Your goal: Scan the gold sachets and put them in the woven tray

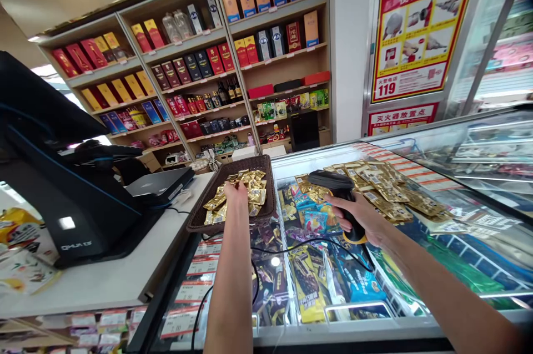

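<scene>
My right hand (353, 212) is wrapped around the handle of a black and yellow barcode scanner (333, 181), held above the glass-topped freezer with its head towards the left. From the scanner's handle a black cable (300, 244) loops across the glass. Over a brown woven basket (270, 187), my left hand (235, 190) reaches in among small gold foil packets (256, 196). Its fingers are curled closed at the packets; their tips are hidden, so what they hold does not show. More gold packets (385, 190) lie in a spread pile on the freezer glass, just beyond the right hand.
Under the glass, the freezer (287, 287) holds bagged ice creams and wire dividers. On the left counter (112, 282) stand a black checkout terminal (62, 187) and a grey flat device (160, 183). Shelves of boxed bottles (183, 74) line the back wall.
</scene>
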Available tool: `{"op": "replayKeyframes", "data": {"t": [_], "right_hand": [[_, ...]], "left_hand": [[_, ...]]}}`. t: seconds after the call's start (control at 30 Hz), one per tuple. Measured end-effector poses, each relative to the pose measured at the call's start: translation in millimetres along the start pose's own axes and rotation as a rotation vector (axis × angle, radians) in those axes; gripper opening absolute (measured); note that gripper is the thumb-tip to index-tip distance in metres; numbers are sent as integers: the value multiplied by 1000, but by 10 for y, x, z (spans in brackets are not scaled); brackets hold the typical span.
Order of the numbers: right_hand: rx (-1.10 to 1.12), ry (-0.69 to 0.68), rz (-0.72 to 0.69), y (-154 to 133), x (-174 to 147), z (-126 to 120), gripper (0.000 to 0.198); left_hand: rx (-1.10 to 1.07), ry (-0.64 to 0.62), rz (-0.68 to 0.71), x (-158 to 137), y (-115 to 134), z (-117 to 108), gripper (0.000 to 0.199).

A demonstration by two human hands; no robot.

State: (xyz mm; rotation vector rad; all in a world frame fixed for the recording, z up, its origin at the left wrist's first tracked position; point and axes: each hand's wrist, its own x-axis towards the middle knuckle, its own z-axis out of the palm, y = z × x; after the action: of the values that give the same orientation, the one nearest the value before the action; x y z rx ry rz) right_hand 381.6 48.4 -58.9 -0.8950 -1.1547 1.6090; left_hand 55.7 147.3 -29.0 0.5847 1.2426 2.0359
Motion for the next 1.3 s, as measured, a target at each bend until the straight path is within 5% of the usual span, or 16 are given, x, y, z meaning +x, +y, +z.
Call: {"op": "replayKeyframes", "data": {"t": [0.17, 0.4, 0.6, 0.83, 1.03, 1.3], "right_hand": [[16, 19, 3, -26, -5, -13, 39], [166, 67, -27, -157, 58, -210, 38], [304, 104, -7, -227, 142, -386, 39], [343, 121, -13, -229, 188, -356, 34], [270, 88, 1, -162, 213, -289, 35], [198, 80, -42, -106, 224, -282, 38]], "left_hand": [[-45, 57, -98, 32, 94, -64, 38], [34, -263, -13, -496, -255, 499, 20], [484, -645, 84, -1143, -968, 824, 22], [1039, -807, 217, -1153, -1462, 1023, 70], [1223, -807, 357, -1175, -1379, 1010, 64], [1110, -768, 510, -873, -835, 752, 62]]}}
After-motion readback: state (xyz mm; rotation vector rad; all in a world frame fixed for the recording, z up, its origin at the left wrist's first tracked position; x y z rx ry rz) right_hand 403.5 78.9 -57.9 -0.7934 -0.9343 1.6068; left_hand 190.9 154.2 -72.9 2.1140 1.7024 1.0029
